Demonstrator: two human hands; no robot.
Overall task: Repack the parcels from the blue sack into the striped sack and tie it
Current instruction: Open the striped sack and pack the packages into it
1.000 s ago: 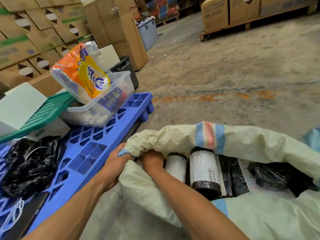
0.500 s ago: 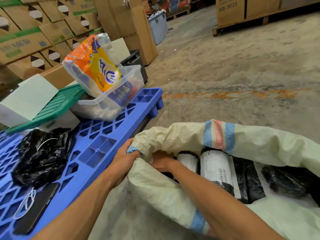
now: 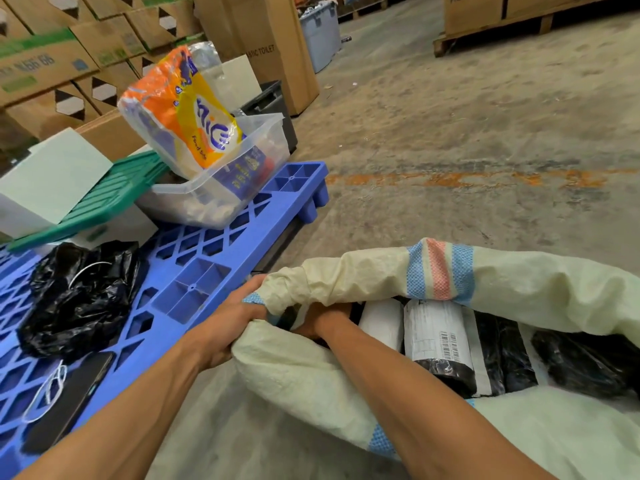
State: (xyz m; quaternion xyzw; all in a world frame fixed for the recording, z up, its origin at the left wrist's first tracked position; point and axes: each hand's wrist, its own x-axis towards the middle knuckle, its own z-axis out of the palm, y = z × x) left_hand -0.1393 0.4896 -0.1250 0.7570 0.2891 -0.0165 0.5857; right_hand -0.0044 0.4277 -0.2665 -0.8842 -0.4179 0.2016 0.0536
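Note:
The cream striped sack (image 3: 540, 289), with blue and red bands, lies open on the concrete floor at lower right. Inside it lie several parcels: a white-labelled black roll (image 3: 438, 341), a white one (image 3: 381, 322) and black-wrapped ones (image 3: 581, 362). My left hand (image 3: 228, 320) grips the bunched left corner of the sack's rim from outside. My right hand (image 3: 322, 322) reaches into the mouth just beside it and holds the rim fabric from inside; its fingers are mostly hidden by the cloth. The blue sack is out of view.
A blue plastic pallet (image 3: 194, 268) lies to the left, bearing a black plastic bag (image 3: 76, 296), a phone with a white cable (image 3: 65, 403), a clear tub (image 3: 221, 192) with an orange packet, and a green crate. Cardboard boxes stand behind. Open concrete floor stretches to the right.
The view has shifted, so the sack and pallet sit further right and lower. Both hands keep their hold on the sack's left corner, drawn slightly closer together.

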